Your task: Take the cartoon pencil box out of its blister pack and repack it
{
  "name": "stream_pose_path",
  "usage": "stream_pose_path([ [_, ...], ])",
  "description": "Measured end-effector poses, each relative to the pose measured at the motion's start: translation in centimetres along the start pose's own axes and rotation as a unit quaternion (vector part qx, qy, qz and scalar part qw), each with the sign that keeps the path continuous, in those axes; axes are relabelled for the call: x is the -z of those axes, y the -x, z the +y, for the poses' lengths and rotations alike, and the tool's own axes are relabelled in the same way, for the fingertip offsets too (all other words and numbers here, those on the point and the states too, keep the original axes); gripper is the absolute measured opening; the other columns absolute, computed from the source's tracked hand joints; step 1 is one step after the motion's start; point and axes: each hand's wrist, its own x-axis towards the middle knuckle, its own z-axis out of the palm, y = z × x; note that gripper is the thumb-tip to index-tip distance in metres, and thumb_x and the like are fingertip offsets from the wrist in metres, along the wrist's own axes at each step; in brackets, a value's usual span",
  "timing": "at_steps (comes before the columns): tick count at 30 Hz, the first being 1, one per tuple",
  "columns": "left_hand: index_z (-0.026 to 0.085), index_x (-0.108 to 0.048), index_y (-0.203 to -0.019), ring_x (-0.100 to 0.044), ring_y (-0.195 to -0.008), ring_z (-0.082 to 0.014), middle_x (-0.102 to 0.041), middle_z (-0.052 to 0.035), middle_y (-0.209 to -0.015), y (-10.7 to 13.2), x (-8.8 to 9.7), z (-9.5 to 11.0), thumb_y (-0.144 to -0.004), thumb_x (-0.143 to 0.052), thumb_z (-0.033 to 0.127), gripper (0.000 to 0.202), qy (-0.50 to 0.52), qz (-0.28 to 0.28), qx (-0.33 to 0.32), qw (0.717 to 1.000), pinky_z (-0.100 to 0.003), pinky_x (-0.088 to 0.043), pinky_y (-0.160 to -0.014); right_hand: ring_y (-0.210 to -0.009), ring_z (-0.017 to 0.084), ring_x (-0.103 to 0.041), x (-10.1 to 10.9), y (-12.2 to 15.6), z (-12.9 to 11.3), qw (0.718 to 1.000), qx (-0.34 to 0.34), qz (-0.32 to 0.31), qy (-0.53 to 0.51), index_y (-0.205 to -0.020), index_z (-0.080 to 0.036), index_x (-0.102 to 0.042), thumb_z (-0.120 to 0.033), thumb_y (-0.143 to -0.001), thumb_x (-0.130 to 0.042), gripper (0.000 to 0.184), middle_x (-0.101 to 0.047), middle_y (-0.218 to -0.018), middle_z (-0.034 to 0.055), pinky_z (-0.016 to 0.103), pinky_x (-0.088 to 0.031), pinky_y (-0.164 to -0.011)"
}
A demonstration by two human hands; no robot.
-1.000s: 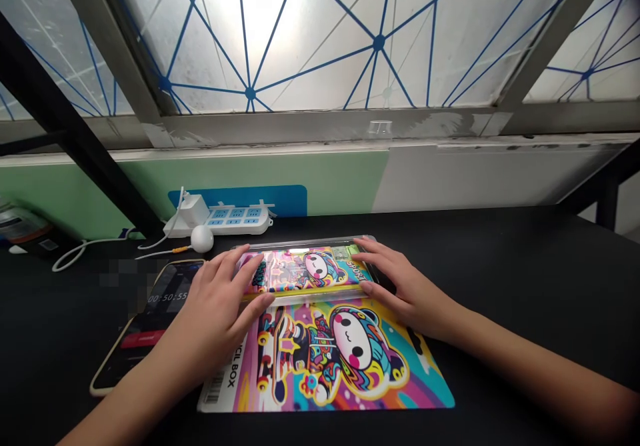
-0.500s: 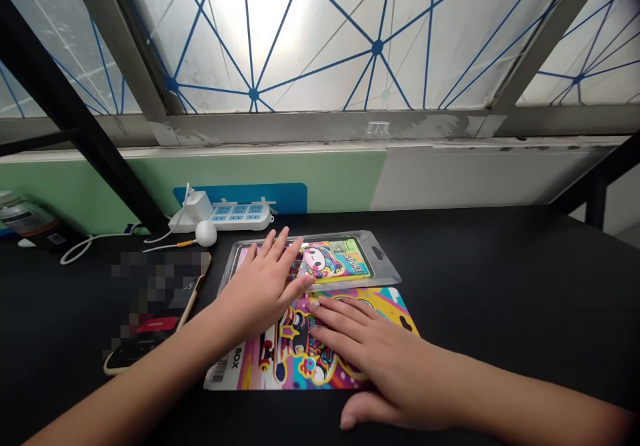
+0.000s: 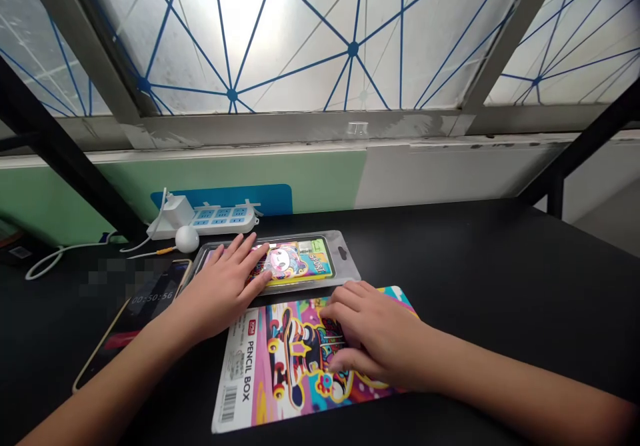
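Observation:
My left hand [image 3: 227,283] lies with fingers spread over the left part of a clear plastic blister tray [image 3: 347,259]. Inside the tray sits a bright pencil box [image 3: 305,259] with a cartoon face and the word SPORT; my fingers hide its left end. Nearer to me, a colourful backing card [image 3: 280,366] printed PENCIL BOX, with a skateboard picture and a barcode, lies slightly turned on the desk. Resting on its right half is my right hand [image 3: 375,339], fingers bent a little and thumb apart, not wrapped round anything. It covers part of the print.
To the left lies a phone [image 3: 145,306] showing a timer, partly under my left forearm. Behind it are a white power strip [image 3: 225,219] with a plug, a round white object [image 3: 187,239] and a cable. The black desk [image 3: 475,273] meets a wall below a window.
The backing card has slid toward me and turned slightly, leaving a gap to the tray. My right hand's fingers have bent and its thumb has come onto the card. The view has shifted right.

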Motion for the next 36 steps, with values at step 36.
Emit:
stream_pose_path([
  [36, 0.024, -0.058, -0.14, -0.015, -0.158, -0.0347, -0.028, -0.0116, -0.169, 1.2, 0.5, 1.2, -0.101, -0.033, 0.062, 0.061, 0.035, -0.005, -0.004, 0.999, -0.065, -0.022, -0.121, -0.093, 0.024, -0.064, 5.2, 0.8, 9.1, 0.958, -0.248, 0.043, -0.138, -0.108, -0.024, -0.067, -0.065, -0.094, -0.054, 0.045, -0.072, -0.107, 0.0063, 0.034, -0.048, -0.079],
])
